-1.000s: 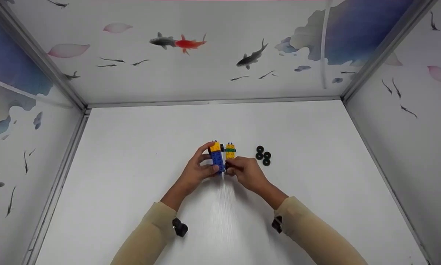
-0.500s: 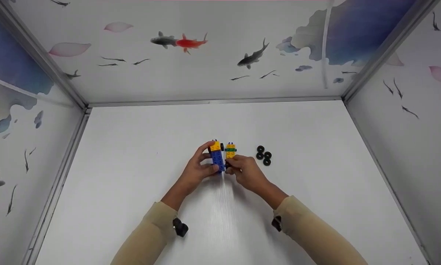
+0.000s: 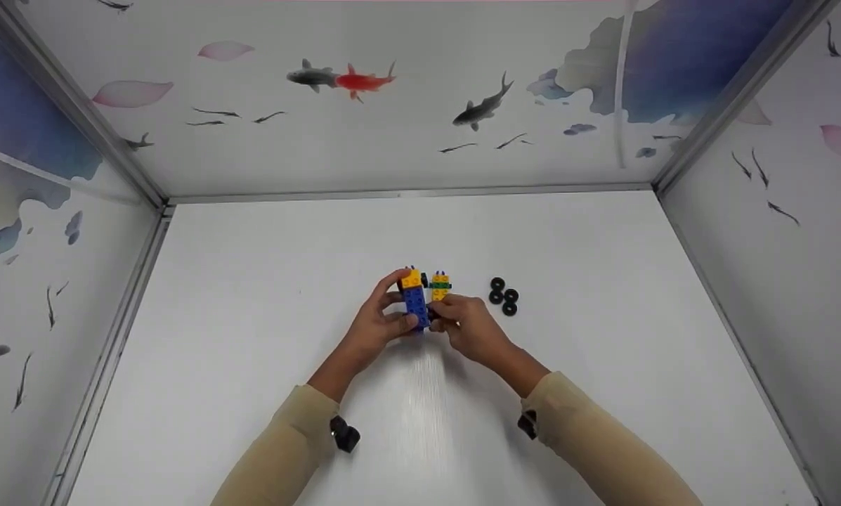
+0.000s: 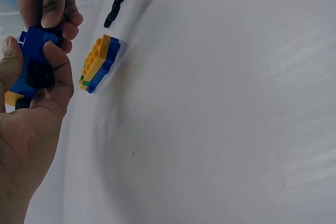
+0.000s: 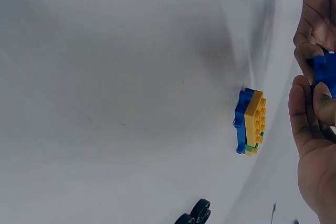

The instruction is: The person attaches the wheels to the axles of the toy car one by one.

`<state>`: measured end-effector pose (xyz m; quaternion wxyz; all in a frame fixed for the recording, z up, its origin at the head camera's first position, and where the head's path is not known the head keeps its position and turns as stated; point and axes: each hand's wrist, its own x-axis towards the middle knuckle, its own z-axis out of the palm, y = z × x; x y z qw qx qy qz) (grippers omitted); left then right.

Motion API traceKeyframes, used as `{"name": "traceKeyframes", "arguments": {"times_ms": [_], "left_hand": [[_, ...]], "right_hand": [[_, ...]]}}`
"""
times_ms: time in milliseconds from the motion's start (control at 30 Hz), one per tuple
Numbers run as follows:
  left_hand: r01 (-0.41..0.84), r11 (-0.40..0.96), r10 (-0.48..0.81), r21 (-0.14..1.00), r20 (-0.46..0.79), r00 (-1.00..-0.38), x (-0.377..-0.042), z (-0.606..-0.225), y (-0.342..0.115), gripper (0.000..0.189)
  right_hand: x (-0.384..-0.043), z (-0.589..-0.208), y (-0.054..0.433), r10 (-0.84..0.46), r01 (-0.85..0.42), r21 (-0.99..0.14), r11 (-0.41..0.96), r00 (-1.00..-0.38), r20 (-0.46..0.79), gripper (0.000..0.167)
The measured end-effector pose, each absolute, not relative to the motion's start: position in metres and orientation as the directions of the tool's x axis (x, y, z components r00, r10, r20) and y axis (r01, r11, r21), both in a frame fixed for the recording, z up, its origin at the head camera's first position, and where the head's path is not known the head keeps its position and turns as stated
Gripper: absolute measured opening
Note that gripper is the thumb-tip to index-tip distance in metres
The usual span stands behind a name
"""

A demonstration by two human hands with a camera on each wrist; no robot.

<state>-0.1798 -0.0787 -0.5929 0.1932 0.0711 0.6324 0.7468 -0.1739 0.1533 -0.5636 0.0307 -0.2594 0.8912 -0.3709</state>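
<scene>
My left hand (image 3: pixel 372 329) grips a toy car (image 3: pixel 414 299) built of blue and yellow bricks, thumb at its near end and a finger on the yellow end. In the left wrist view a black wheel (image 4: pixel 40 74) shows on the underside of that car. My right hand (image 3: pixel 480 334) pinches a black wheel (image 4: pixel 56 34) against the blue end, partly covered by fingers. Just beyond the right fingers, a second brick model (image 3: pixel 440 282), yellow and green on a blue base, rests on the table.
Several black wheels (image 3: pixel 510 296) lie in a cluster to the right of my right hand. The white table (image 3: pixel 287 246) is bounded by a printed back wall (image 3: pixel 406 140) and side walls with fish pictures.
My right hand has shifted very slightly up and toward the car, still pinching the wheel at its side. The left hand's hold on the car stays the same.
</scene>
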Motion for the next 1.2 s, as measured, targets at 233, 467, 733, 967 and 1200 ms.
{"name": "traceKeyframes", "arguments": {"times_ms": [233,467,733,967,1200], "left_hand": [[-0.182,-0.128,0.397,0.975,-0.118,-0.910,-0.180,-0.590,-0.078,0.082],[-0.199,-0.098,0.405,0.975,-0.143,-0.903,-0.178,-0.592,-0.081,0.082],[-0.218,-0.112,0.403,0.970,-0.156,-0.902,-0.179,-0.591,-0.080,0.083],[-0.214,-0.095,0.374,0.972,-0.164,-0.913,-0.180,-0.590,-0.079,0.083],[-0.214,-0.089,0.367,0.973,-0.168,-0.915,-0.180,-0.591,-0.078,0.095]], "right_hand": [[-0.174,-0.561,0.156,-0.472,-0.410,-0.720,0.560,-0.872,0.129,0.045],[-0.174,-0.563,0.160,-0.464,-0.376,-0.732,0.568,-0.881,0.093,0.063],[-0.173,-0.566,0.168,-0.527,-0.476,-0.659,0.582,-0.838,0.139,0.058],[-0.174,-0.563,0.174,-0.537,-0.512,-0.582,0.632,-0.830,0.147,0.061],[-0.181,-0.560,0.175,-0.498,-0.476,-0.591,0.651,-0.855,0.140,0.063]]}}
